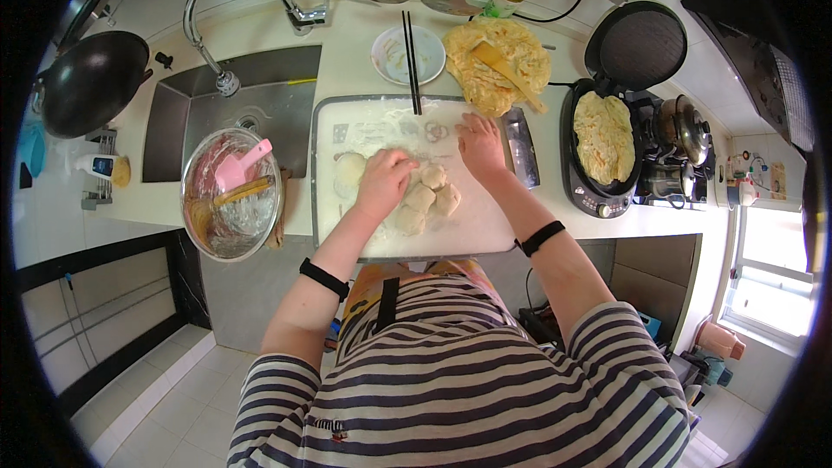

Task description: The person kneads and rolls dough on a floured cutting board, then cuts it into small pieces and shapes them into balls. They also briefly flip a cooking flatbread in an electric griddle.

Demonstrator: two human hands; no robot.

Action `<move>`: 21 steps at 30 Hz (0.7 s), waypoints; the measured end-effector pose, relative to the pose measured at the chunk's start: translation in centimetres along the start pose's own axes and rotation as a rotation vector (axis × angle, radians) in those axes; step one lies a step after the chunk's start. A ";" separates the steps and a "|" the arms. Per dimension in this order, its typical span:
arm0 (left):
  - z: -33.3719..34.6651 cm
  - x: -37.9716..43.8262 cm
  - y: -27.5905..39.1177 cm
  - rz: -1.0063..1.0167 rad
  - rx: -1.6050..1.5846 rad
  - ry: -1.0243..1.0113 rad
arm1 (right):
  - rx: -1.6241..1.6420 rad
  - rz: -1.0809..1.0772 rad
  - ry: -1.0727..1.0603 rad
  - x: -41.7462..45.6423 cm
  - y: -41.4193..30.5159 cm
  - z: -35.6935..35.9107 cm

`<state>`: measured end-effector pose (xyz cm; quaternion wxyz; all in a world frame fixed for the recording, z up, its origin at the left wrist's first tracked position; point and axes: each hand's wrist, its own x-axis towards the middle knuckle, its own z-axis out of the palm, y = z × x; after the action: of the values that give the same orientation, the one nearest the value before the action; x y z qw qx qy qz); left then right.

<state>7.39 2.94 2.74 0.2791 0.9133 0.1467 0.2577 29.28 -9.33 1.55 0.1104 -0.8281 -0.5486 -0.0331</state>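
Note:
My left hand [388, 181] hovers over or rests on the floured white board [474, 234], its fingers curled downward. Whether anything is under those fingers is hidden. Just right of it sits a cluster of several dough pieces [421, 197], some touching one another. A pale round thing [351, 169], perhaps dough or a small bowl, lies to its left. My right hand [482, 146] is palm down at the board's upper right, fingers spread a little, with no held object showing. Flour is scattered across the board's upper part.
Cooked flatbreads [468, 78] with a wooden spatula [504, 71] lie behind the board. Black chopsticks [411, 55] cross a white bowl [383, 55]. Rightward, an open electric griddle [572, 188] holds another flatbread [603, 136]. A metal bowl [276, 227] overhangs the sink [296, 110].

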 end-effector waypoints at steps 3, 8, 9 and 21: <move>-0.8 -0.5 -1.7 -0.182 -0.114 0.170 | 0.361 0.037 -0.053 -1.7 -3.8 -0.9; -3.2 0.7 -4.4 -0.456 -0.249 0.419 | 0.132 -0.161 -0.347 -6.4 -11.9 -3.4; -3.5 0.6 -5.2 -0.511 -0.229 0.376 | 0.141 -0.183 -0.326 -6.5 -11.7 -2.9; -3.7 -2.6 -5.3 -0.448 -0.094 0.184 | 0.332 -0.098 0.019 -3.5 -11.8 -1.1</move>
<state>2.58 7.76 1.27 0.3569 0.8168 0.3582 0.2779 17.14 -8.37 3.77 0.2491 -0.7703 -0.5853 0.0445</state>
